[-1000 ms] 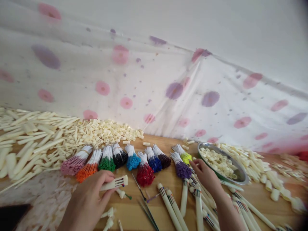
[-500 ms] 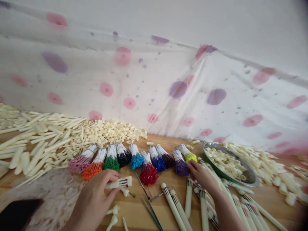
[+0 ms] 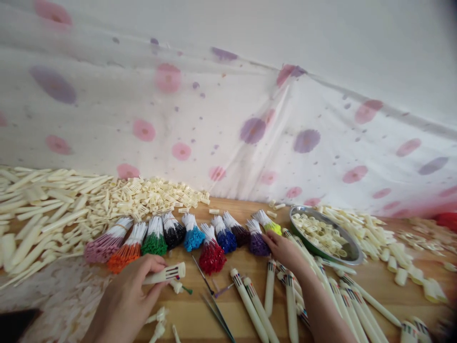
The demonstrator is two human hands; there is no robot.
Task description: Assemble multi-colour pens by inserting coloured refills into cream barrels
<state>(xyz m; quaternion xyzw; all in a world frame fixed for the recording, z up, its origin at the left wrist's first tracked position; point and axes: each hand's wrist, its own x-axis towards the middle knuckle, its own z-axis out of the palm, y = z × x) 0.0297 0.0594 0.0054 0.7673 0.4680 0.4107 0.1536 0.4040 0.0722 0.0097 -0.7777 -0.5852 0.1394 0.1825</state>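
Observation:
My left hand is closed around a cream slotted barrel of a multicolour pen, its slotted end pointing right with coloured bits showing in the slots. My right hand reaches to the edge of the purple pen refill bundle, fingertips pressed together against it. What sits between those fingertips is too small to make out. Beside that bundle lies the yellow refill bundle. Red refills, blue refills and several other colours lie in a row to the left.
Tweezers lie between my hands. Finished-looking multicolour pens lie to their right. A metal bowl holds small cream rings. Cream parts are heaped along the back. A dark flat object lies at the lower left.
The view has turned slightly right, so the table things sit further left. My left hand still holds the pen barrel; my right hand remains at the purple refills.

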